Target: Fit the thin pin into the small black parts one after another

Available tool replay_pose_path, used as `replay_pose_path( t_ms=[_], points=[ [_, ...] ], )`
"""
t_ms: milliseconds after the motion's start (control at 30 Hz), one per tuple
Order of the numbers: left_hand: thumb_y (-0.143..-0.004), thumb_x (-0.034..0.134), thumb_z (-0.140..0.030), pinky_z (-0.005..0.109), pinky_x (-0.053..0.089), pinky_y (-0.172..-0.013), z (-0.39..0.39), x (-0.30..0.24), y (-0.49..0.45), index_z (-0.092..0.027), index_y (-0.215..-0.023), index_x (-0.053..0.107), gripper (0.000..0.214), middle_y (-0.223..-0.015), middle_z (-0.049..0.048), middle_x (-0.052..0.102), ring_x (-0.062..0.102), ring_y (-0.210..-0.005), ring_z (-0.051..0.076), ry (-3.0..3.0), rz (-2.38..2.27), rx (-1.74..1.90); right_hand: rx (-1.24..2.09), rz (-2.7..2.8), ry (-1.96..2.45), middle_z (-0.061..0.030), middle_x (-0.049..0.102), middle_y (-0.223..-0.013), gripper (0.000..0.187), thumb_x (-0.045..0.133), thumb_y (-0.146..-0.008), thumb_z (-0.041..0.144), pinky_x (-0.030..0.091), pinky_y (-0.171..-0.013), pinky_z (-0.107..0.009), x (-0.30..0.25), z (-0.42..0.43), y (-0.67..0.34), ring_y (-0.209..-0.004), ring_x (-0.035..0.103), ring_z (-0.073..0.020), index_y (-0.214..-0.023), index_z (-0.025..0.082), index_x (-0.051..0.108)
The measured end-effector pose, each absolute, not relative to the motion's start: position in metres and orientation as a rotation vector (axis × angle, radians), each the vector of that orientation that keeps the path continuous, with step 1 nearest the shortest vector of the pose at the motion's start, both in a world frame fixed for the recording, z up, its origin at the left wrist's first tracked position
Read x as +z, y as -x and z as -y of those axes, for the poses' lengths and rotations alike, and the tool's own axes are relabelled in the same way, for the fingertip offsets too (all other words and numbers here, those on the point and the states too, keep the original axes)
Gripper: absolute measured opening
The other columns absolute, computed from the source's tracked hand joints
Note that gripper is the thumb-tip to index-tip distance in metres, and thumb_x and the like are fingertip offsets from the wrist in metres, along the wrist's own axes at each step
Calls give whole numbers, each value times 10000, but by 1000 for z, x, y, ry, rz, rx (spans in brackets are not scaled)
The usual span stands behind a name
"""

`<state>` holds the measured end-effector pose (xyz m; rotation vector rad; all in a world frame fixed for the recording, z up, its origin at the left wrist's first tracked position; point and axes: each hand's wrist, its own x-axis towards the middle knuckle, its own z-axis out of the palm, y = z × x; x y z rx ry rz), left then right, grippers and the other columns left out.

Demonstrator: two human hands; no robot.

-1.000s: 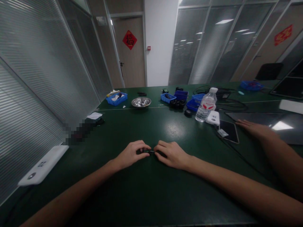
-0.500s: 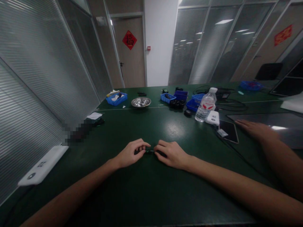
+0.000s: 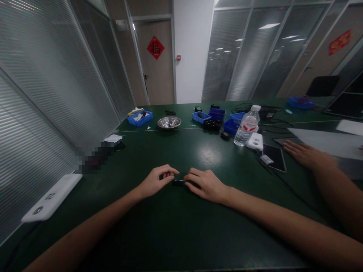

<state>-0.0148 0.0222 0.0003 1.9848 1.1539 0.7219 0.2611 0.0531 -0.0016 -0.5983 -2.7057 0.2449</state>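
A small dark object (image 3: 178, 183) with a shiny metallic part lies on the green table between my two hands; its kind is too small to make out. My right hand (image 3: 207, 185) rests on the table with curled fingers, thumb and fingertips closed on the object's right end. Just off the left end is my left hand (image 3: 157, 182), its index finger stretched out over the object and its thumb apart from the finger. The other fingers of that hand are curled, and nothing shows in them.
A metal bowl (image 3: 169, 122) with small parts stands beyond, between blue trays (image 3: 140, 118). At right are a water bottle (image 3: 247, 126), a white power bank (image 3: 255, 141) and a dark tablet (image 3: 273, 156). Another person's hand (image 3: 309, 154) lies near a white sheet (image 3: 326, 141).
My left hand has drawn slightly back and up from the dark object, uncovering its left end. My right hand stays put. At right, a white sheet has moved over the dark panel.
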Motion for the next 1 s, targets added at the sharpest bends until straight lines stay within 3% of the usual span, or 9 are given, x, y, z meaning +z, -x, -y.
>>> replay_pose_path(
  t_ms=[500, 767, 900, 1000],
  points=[
    [-933, 644, -314, 298, 468, -732, -32, -11, 19, -206, -1187, 704, 282, -986, 38, 670, 582, -819, 169, -1939, -1395, 797, 229, 2691, 691, -48, 614, -1050, 248, 468, -1055, 328, 397, -616, -245, -4, -54, -260, -771, 579, -130, -1198, 209, 632],
    [-1033, 496, -357, 296, 452, -708, -29, -10, 19, -214, -1205, 691, 297, -1009, 46, 655, 567, -799, 167, -1968, -1418, 830, 165, 2602, 953, -54, 622, -1048, 229, 487, -1046, 324, 420, -628, -253, -9, -58, -259, -774, 589, -140, -1146, 198, 650],
    [-997, 594, -422, 360, 456, -890, -16, 5, 10, -235, -1168, 705, 277, -1113, 66, 665, 586, -1025, 225, -2246, -1251, 735, 170, 2617, 962, -51, 625, -1057, 228, 490, -1042, 326, 427, -626, -257, -9, -59, -258, -769, 597, -141, -1151, 208, 651],
    [-943, 686, -425, 406, 412, -974, -11, 7, 6, -254, -1151, 712, 271, -1135, 57, 673, 573, -1084, 246, -2427, -1154, 627, 165, 2624, 959, -53, 625, -1063, 228, 498, -1040, 329, 433, -631, -256, -9, -59, -258, -775, 602, -141, -1157, 211, 653]
  ],
)
